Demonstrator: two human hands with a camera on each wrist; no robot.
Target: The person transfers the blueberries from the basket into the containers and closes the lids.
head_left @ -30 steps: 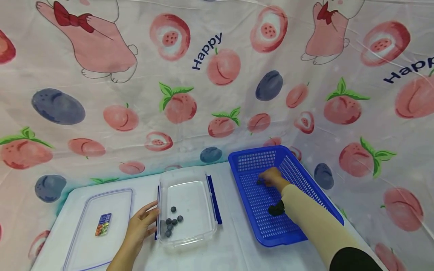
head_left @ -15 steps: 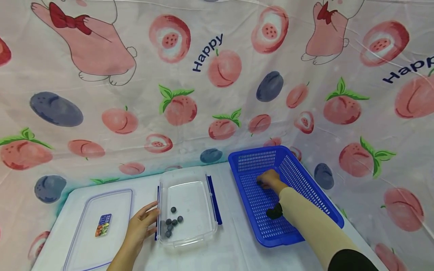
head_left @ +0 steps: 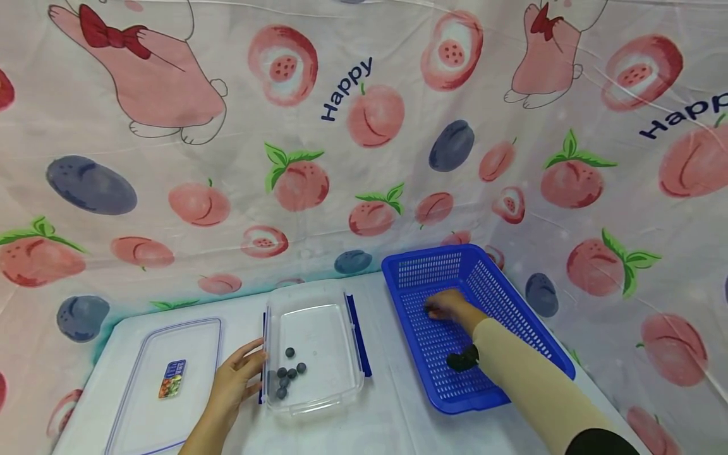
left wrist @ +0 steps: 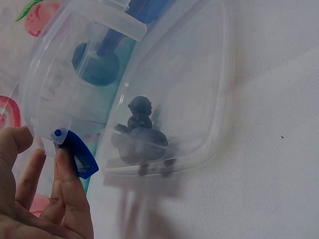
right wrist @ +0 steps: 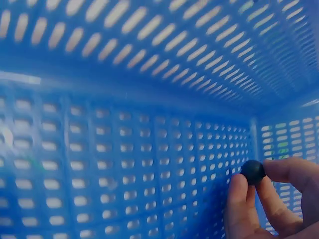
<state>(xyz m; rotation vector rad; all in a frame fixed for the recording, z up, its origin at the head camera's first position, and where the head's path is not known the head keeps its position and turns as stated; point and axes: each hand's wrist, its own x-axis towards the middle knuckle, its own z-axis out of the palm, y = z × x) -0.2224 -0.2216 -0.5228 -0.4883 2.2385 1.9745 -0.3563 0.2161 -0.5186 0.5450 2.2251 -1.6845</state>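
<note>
My right hand (head_left: 449, 304) is low inside a blue perforated plastic basket (head_left: 435, 395). Thumb and fingertips pinch a dark round blueberry (right wrist: 252, 172), seen best in the right wrist view. On the left, my left hand (head_left: 237, 373) touches the side of a clear plastic container (head_left: 318, 328), its fingers fairly straight beside the rim and a blue latch (left wrist: 79, 154). Several blueberries (head_left: 292, 373) lie on the container floor, mostly at its near left corner; through the wall in the left wrist view they show as a dark cluster (left wrist: 142, 139).
A clear lid (head_left: 142, 379) with a coloured label (head_left: 172, 378) lies flat at the left of the white-covered table (head_left: 387, 379). Another blue latch (head_left: 358, 335) hangs along the container's right side. Behind the table rises a fruit-printed cloth (head_left: 318, 265).
Inside the basket, my right hand has shifted slightly left, and its fingertips have closed on the blueberry. My left hand and the container stay where they were.
</note>
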